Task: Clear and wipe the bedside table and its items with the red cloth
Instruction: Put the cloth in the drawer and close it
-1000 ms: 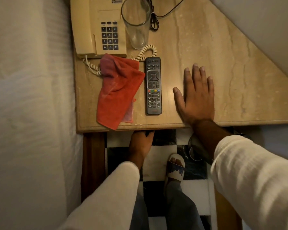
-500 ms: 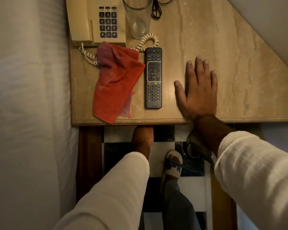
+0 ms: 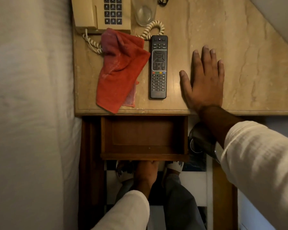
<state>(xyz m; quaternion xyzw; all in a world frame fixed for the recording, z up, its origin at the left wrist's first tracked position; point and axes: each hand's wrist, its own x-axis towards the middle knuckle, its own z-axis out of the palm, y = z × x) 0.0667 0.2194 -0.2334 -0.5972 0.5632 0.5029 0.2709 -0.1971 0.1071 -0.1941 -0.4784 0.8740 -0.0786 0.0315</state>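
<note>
The red cloth [image 3: 121,72] is lying crumpled on the bedside table [image 3: 248,52], long axis running roughly from the far end by the phone [image 3: 101,13] down to the near edge, tilted a bit so the near corner points toward the front-left of the top; that corner sits right at the edge. Its far end lies over the phone's coiled cord [image 3: 154,29] and touches the phone's base. Right beside it, on its right, the black remote [image 3: 158,66] lies straight, long axis front to back, button face up, top end pointing away toward the glass [image 3: 144,14]. The right hand [image 3: 204,80] is flat on the marble, palm down, fingers stretched out and close together, thumb splayed toward the remote, holding nothing. It's near the remote but not touching it, and the remote sits between that hand and the cloth. The left hand [image 3: 146,171] is down below the tabletop, fingers curled over the front edge of the wooden drawer [image 3: 144,157], which stands pulled out under the table with its bare bottom showing. So the cloth is up and a little left of that hand, well apart from it.
</note>
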